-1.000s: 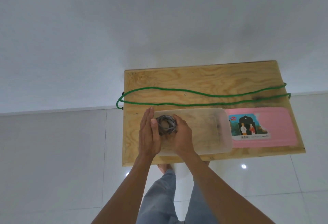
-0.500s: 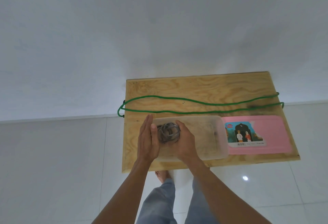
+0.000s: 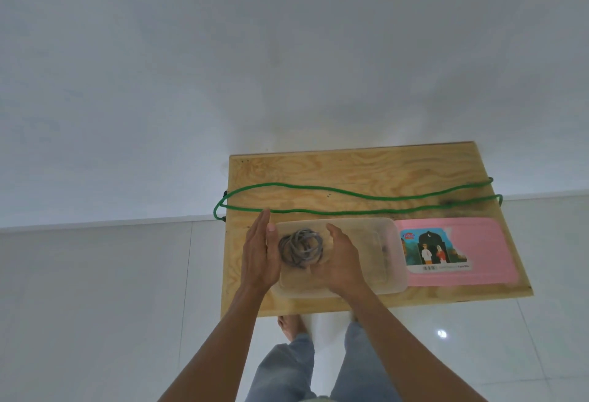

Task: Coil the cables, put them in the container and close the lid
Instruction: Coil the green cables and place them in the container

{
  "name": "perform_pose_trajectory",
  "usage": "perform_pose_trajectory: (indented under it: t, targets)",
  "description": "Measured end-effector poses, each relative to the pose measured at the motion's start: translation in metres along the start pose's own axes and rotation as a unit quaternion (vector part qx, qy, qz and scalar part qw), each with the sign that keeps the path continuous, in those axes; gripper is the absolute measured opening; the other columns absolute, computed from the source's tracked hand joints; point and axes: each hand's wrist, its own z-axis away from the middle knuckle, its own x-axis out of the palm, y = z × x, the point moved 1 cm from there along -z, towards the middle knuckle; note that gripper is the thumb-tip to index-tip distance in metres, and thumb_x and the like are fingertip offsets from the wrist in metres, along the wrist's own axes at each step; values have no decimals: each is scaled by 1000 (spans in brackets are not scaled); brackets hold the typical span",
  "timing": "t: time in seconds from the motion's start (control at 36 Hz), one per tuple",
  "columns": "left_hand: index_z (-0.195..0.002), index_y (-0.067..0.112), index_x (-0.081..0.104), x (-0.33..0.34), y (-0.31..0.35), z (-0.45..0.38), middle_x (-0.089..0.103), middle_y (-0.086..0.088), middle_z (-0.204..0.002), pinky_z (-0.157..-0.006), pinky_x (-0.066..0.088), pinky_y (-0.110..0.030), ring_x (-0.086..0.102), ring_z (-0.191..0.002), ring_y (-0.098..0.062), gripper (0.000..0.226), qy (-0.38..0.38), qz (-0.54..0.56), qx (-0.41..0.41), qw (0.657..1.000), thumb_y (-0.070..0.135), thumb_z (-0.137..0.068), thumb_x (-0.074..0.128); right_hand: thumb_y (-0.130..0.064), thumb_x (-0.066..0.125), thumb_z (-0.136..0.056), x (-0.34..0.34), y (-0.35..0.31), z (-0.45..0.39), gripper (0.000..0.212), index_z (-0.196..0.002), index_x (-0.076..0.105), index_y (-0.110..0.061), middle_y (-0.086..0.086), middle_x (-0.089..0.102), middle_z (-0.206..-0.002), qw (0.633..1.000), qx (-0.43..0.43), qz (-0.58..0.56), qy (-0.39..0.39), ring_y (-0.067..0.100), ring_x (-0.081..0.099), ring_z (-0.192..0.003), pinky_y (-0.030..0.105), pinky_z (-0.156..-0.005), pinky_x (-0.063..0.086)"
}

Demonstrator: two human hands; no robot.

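A coiled grey cable (image 3: pixel 301 248) lies inside the left end of a translucent container (image 3: pixel 376 274) on the wooden table (image 3: pixel 350 169). My left hand (image 3: pixel 256 255) lies flat against the container's left outer end, fingers straight and thumb over the rim. Inside the container, my right hand (image 3: pixel 342 261) cups the coil's right side with curled fingers. A long green cable (image 3: pixel 360 197) stretches uncoiled across the table behind the container. The pink lid (image 3: pixel 471 248), with a picture label, lies flat to the right, touching the container.
The table stands against a white wall (image 3: pixel 287 51). Both ends of the green cable loop slightly past the table's left and right edges. White tiled floor (image 3: pixel 95 306) surrounds it, and my legs (image 3: pixel 287 366) and a bare foot show below the near edge.
My right hand has drawn slightly to the right, so more of the grey coil shows. The left hand stays against the container's end. The camera view has tilted down a little.
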Motion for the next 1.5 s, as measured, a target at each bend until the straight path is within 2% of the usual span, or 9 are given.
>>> perform_pose_trajectory:
  t: [0.14,0.39,0.5,0.69,0.81,1.08,1.19,1.33,1.5]
  targets:
    - [-148,15,44,-15,16,-14,46,-3,-153,-117,34,-43,39,-143,-17,63,17,2,-3,1000,54,-101,30,-13,77,-79,-33,-19,3,73,-143,44,-13,5,48,-145,1000,-22,-7,16,20,48,-132,30,-106,42]
    - [-131,11,60,-19,46,-62,61,-9,-135,-101,42,-31,54,-127,-26,32,16,-90,26,995,19,-100,55,-7,63,-90,-86,-54,-22,25,-115,66,-9,3,67,-100,990,-75,-48,113,14,63,-85,19,-81,45]
    - [-131,9,61,-4,54,-86,59,-11,-137,-108,42,-41,50,-131,-29,34,-20,-137,29,990,15,-98,56,-6,58,-92,-97,-51,-51,25,-114,68,-7,4,68,-100,991,-78,-6,112,11,60,-83,0,-70,40]
    - [-138,11,56,25,56,-120,54,-10,-144,-108,40,-44,45,-134,-30,40,-111,-291,11,950,15,-98,56,-6,54,-94,-104,-26,-108,27,-118,68,-7,8,65,-121,996,-50,61,37,19,63,-106,12,-87,40]
    - [-142,16,52,37,46,-139,50,-7,-148,-109,37,-47,41,-137,-28,46,-138,-376,-9,916,8,-96,55,-2,57,-90,-101,-8,-137,34,-123,64,-6,13,61,-128,993,-41,110,-26,29,57,-119,34,-103,45]
    - [-120,15,60,57,29,-166,58,-8,-120,-103,40,-46,50,-118,-31,32,-154,-509,-7,847,2,-92,52,-5,56,-91,-86,7,-176,28,-115,65,-17,8,57,-118,973,-48,210,-83,30,56,-109,38,-93,48]
    - [-117,15,62,53,31,-171,57,-9,-114,-93,43,-43,51,-112,-31,30,-167,-486,-1,858,1,-93,52,-5,48,-94,-87,3,-173,25,-106,64,-20,4,58,-111,959,-84,262,-65,29,60,-97,37,-79,48]
    - [-117,12,67,29,45,-176,55,-10,-110,-88,48,-45,48,-108,-29,24,-159,-428,38,889,6,-96,56,5,50,-88,-96,-22,-165,41,-122,59,-16,7,48,-122,943,-127,307,-26,33,61,-97,36,-69,42]
    - [-115,8,61,-25,66,-175,57,-10,-110,-76,50,-44,50,-109,-31,25,-56,-431,35,900,-1,-96,47,7,51,-90,-124,-82,-154,32,-116,59,-10,7,46,-121,944,-190,255,91,31,59,-86,33,-59,36]
